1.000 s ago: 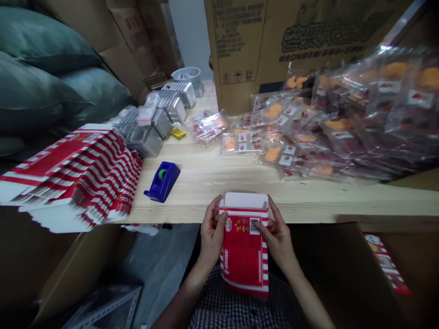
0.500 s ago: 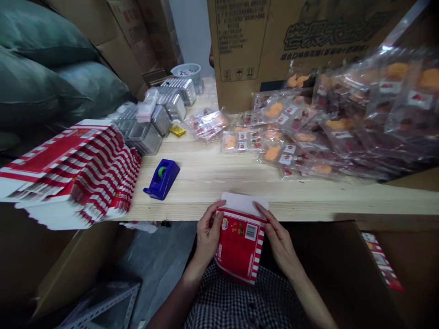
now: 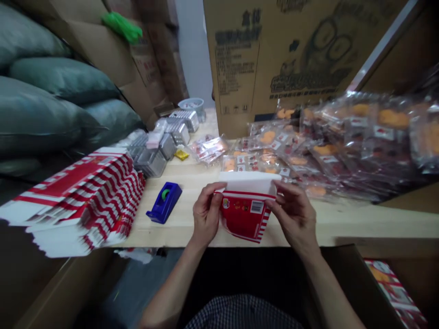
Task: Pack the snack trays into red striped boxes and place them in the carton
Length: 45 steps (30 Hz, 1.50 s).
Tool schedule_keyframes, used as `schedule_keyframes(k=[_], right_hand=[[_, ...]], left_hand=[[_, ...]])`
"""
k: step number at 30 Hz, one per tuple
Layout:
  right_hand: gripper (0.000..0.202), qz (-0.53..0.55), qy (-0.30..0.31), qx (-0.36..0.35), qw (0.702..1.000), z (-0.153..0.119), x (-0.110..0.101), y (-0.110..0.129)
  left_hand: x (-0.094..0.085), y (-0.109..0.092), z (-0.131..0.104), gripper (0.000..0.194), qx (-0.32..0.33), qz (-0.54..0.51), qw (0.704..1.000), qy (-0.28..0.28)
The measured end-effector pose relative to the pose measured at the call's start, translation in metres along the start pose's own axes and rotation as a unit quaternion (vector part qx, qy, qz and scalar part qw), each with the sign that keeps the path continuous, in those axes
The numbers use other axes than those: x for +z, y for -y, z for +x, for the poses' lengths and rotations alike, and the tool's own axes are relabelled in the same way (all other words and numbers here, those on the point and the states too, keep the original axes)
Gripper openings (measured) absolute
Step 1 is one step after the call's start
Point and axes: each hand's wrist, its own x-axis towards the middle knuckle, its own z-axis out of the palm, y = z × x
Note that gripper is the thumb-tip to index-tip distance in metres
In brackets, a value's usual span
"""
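One tabletop (image 3: 360,224); one large carton (image 3: 240,68) at its back; one stack of red-and-white boxes (image 3: 85,192); clear packets (image 3: 329,157), too many to count. At the near edge, two hands hold one red box (image 3: 240,212): left hand (image 3: 206,212) and right hand (image 3: 297,214), each grip pinching a side edge. Its white flap (image 3: 248,182) points away from the person, long axis roughly fore-and-aft. One blue tape dispenser (image 3: 168,204); one yellow sachet (image 3: 181,154).
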Motion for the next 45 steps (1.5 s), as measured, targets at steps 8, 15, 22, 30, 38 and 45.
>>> schedule_keyframes(k=[8,15,22,30,38,45], right_hand=[[0.023,-0.05,0.069,-0.047,0.995,-0.001,-0.005,-0.021],[0.024,-0.052,0.108,-0.052,0.992,-0.015,-0.01,-0.008],[0.02,-0.092,0.054,0.038,0.994,-0.024,-0.024,0.044],[0.023,0.015,0.068,0.322,0.944,-0.081,-0.028,-0.028],[0.02,0.038,0.129,0.313,0.94,-0.079,-0.025,-0.028],[0.018,0.019,0.065,0.307,0.949,-0.087,-0.02,-0.02]], left_hand=[[-0.004,0.013,-0.008,0.024,-0.025,0.008,1.0,0.009],[-0.013,0.001,-0.017,0.023,0.004,0.009,0.999,0.051],[-0.012,-0.043,-0.044,0.019,-0.073,0.051,0.996,0.018],[-0.014,-0.002,-0.103,0.029,-0.339,-0.011,0.938,0.066],[-0.033,0.003,-0.083,0.029,-0.326,0.005,0.94,0.098],[-0.039,-0.001,-0.074,0.017,-0.349,-0.114,0.926,0.087]])
